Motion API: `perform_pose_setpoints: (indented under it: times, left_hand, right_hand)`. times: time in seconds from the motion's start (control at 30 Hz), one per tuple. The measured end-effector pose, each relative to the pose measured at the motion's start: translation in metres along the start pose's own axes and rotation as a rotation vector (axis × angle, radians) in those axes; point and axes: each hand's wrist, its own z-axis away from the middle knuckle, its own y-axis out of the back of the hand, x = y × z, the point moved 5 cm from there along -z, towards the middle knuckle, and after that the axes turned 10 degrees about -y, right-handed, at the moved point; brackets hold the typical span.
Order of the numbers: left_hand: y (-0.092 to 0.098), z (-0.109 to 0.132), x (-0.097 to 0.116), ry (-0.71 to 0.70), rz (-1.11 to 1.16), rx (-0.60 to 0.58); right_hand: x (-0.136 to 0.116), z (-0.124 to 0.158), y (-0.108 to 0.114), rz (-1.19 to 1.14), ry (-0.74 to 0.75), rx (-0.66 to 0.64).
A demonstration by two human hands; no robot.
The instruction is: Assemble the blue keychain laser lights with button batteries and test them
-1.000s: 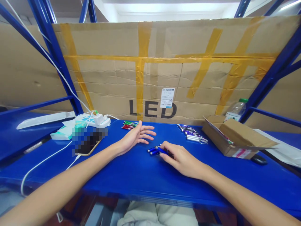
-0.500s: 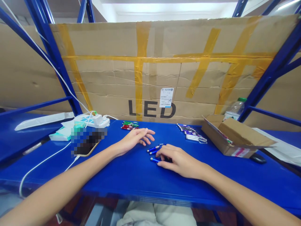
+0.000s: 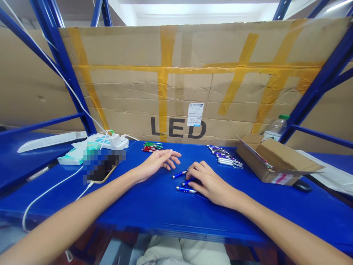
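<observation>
Slim blue metal tubes that look like penlights lie on the blue table before me. My right hand [image 3: 206,182] is closed over them, with thumb and fingers around the middle blue penlight [image 3: 185,183]; its far end is hidden under the hand. Another blue penlight [image 3: 178,175] lies just behind it, its right tip near my fingertips. In front, a third one [image 3: 185,190] runs partly below my thumb. To the left, my left hand [image 3: 158,162] hovers or rests with loosely spread fingers, holding nothing. Green penlights [image 3: 153,144] and red penlights [image 3: 150,149] sit beyond it.
Purple and silver penlights [image 3: 224,156] form a row at the back right, beside an open cardboard box [image 3: 256,162]. A bottle [image 3: 277,127] stands behind the box. On the left are a phone [image 3: 106,167], tissues [image 3: 73,156] and a power strip [image 3: 107,141] with white cables.
My right hand has shifted slightly right and back, and the middle penlight has slid right with it. The front penlight is more exposed. My left hand has hardly moved.
</observation>
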Motion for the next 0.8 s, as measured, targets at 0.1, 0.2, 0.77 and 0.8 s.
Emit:
perform_pose_setpoints:
  times: [0.1, 0.2, 0.77, 0.8]
  left_hand:
    - [0.0, 0.0, -0.001, 0.0, 0.011, -0.003]
    - [0.001, -0.001, 0.0, 0.003, 0.024, 0.011]
    - [0.008, -0.002, 0.011, -0.045, 0.134, 0.198]
    - [0.008, -0.002, 0.011, -0.045, 0.143, 0.199]
  right_hand:
    - [0.002, 0.0, -0.001, 0.012, 0.001, -0.026]
    - [0.006, -0.001, -0.002, 0.008, -0.023, 0.005]
    - [0.019, -0.005, 0.006, -0.129, -0.25, 0.188]
    - [0.02, -0.005, 0.005, -0.123, -0.259, 0.175]
